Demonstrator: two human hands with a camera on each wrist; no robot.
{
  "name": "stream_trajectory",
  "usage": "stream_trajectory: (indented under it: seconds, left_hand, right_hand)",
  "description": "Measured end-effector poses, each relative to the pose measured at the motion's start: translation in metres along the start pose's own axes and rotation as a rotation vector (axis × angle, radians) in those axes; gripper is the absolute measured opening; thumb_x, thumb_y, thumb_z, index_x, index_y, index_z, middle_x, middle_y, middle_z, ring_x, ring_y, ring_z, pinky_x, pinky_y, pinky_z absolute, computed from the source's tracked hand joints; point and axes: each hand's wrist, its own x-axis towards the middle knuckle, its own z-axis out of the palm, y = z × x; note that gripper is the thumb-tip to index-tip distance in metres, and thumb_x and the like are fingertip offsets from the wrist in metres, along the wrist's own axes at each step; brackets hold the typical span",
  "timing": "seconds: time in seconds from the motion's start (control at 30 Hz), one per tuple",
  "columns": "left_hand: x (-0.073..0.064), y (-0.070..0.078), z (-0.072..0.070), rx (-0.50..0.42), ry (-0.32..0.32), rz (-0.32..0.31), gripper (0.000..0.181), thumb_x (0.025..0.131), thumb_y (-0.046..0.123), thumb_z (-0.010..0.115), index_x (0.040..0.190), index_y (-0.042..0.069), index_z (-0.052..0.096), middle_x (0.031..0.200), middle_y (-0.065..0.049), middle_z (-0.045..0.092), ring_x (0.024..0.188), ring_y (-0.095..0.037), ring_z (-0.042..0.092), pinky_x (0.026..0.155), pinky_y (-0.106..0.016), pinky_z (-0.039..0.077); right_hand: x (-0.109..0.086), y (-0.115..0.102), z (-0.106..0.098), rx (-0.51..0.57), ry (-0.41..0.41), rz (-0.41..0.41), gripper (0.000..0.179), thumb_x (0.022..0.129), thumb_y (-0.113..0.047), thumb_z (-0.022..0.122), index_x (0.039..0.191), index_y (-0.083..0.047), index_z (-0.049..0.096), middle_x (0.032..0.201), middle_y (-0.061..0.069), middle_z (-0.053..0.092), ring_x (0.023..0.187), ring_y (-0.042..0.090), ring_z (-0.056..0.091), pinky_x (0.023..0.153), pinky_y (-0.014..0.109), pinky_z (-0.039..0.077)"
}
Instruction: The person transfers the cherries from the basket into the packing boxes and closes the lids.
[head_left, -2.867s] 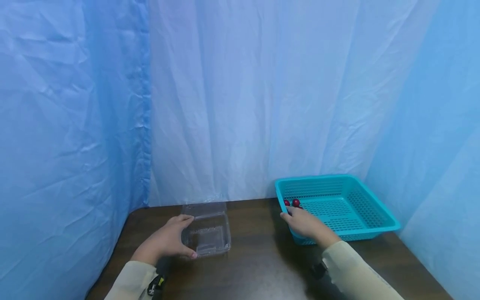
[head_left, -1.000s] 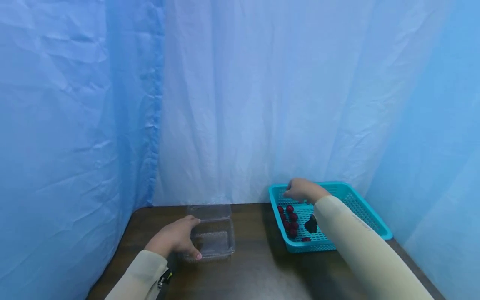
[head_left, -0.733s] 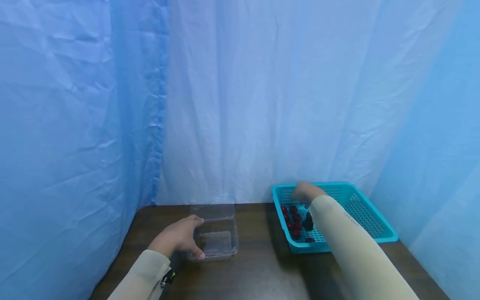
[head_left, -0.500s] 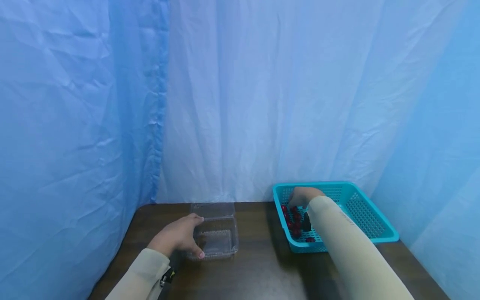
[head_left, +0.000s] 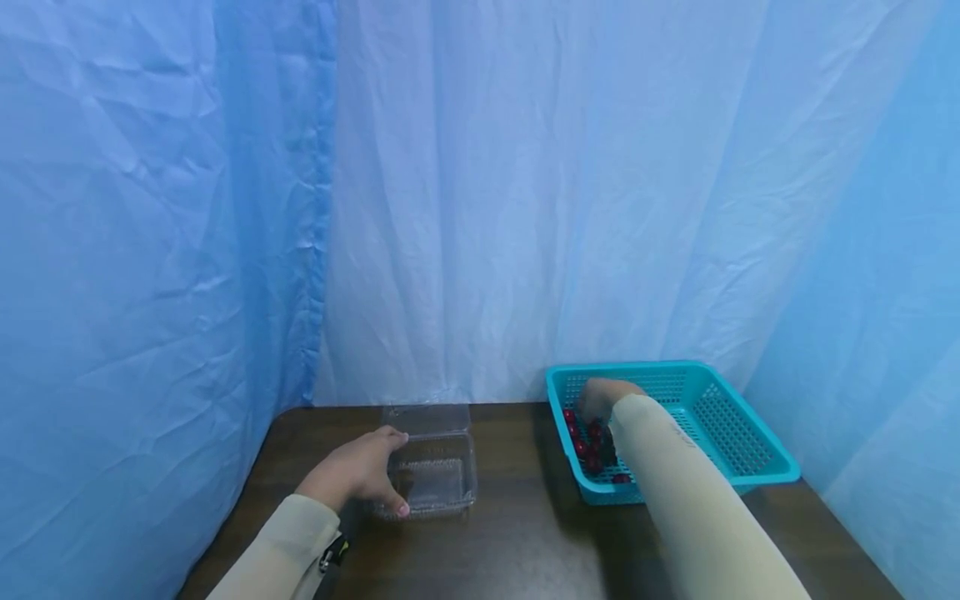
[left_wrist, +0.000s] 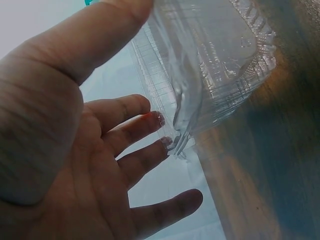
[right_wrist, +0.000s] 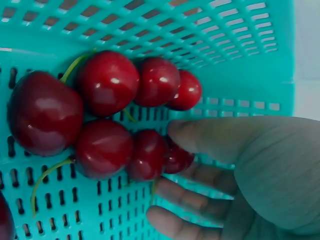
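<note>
On the left of the head view, my left hand (head_left: pixel 356 471) spans a clear plastic clamshell container (head_left: pixel 442 473) whose lid lies back. In the left wrist view, the thumb overlaps one edge of the container (left_wrist: pixel 220 55), and fingertips touch its other edge. My right hand (head_left: pixel 606 398) reaches down into the turquoise basket (head_left: pixel 750 433). Seen from the right wrist, the thumb and fingers of the right hand (right_wrist: pixel 250 165) close on a dark red cherry (right_wrist: pixel 178 157) at the end of a row. Several more cherries (right_wrist: pixel 106 150) lie beside it, some with green stems.
Both containers stand on a dark wooden table (head_left: pixel 517 533), apart from each other. Blue-white curtains (head_left: pixel 487 208) hang behind and at both sides. A larger cherry (right_wrist: pixel 45 112) and the basket's slotted wall (right_wrist: pixel 225 25) lie close around the right hand.
My right hand first reached over the basket's near left side, then to its back, and has now lowered among the cherries. The left hand stays at the clamshell container.
</note>
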Motion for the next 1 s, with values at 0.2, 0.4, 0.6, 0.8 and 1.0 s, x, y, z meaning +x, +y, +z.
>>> stream_trajectory:
  seconds: [0.2, 0.4, 0.6, 0.8, 1.0]
  left_hand:
    - [-0.002, 0.003, -0.001, -0.010, -0.014, -0.006, 0.125, 0.066, 0.043, 0.112, 0.170, 0.011, 0.052, 0.176, -0.016, 0.049, 0.158, -0.047, 0.053, 0.122, -0.071, 0.051]
    - [-0.004, 0.006, -0.002, -0.014, -0.007, -0.016, 0.124, 0.065, 0.042, 0.113, 0.170, 0.012, 0.054, 0.176, -0.016, 0.050, 0.157, -0.046, 0.055, 0.121, -0.071, 0.052]
    - [-0.003, 0.003, -0.002, -0.014, -0.005, -0.016, 0.124, 0.065, 0.043, 0.112, 0.170, 0.013, 0.053, 0.176, -0.015, 0.049, 0.158, -0.045, 0.054, 0.120, -0.070, 0.053]
    - [-0.004, 0.004, -0.002, -0.018, -0.002, -0.019, 0.124, 0.065, 0.043, 0.112, 0.170, 0.013, 0.053, 0.176, -0.015, 0.050, 0.158, -0.045, 0.055, 0.120, -0.071, 0.053]
    - [-0.004, 0.004, -0.001, -0.020, -0.002, -0.022, 0.123, 0.065, 0.042, 0.112, 0.170, 0.013, 0.053, 0.175, -0.015, 0.051, 0.157, -0.046, 0.055, 0.120, -0.072, 0.053]
  right_hand:
    - [-0.001, 0.008, 0.004, -0.056, -0.009, -0.048, 0.036, 0.103, -0.007, 0.079, 0.139, -0.011, 0.080, 0.133, 0.015, 0.080, 0.112, 0.033, 0.072, 0.100, 0.061, 0.068]
    - [0.005, 0.012, 0.001, -0.085, -0.064, -0.081, 0.039, 0.104, -0.004, 0.077, 0.142, -0.009, 0.079, 0.138, 0.016, 0.080, 0.117, 0.032, 0.076, 0.103, 0.057, 0.068]
    - [0.041, 0.029, 0.004, -0.093, -0.076, -0.126, 0.035, 0.101, -0.006, 0.080, 0.136, -0.007, 0.080, 0.126, 0.011, 0.082, 0.106, 0.024, 0.079, 0.093, 0.050, 0.071]
    - [0.023, 0.023, -0.013, -0.008, -0.050, -0.122, 0.036, 0.106, -0.015, 0.078, 0.142, -0.005, 0.076, 0.122, 0.012, 0.082, 0.112, 0.031, 0.079, 0.092, 0.051, 0.070]
    - [0.026, 0.019, -0.028, 0.014, -0.052, -0.179, 0.017, 0.108, -0.015, 0.074, 0.118, -0.006, 0.085, 0.108, 0.014, 0.084, 0.091, 0.025, 0.073, 0.087, 0.049, 0.068]
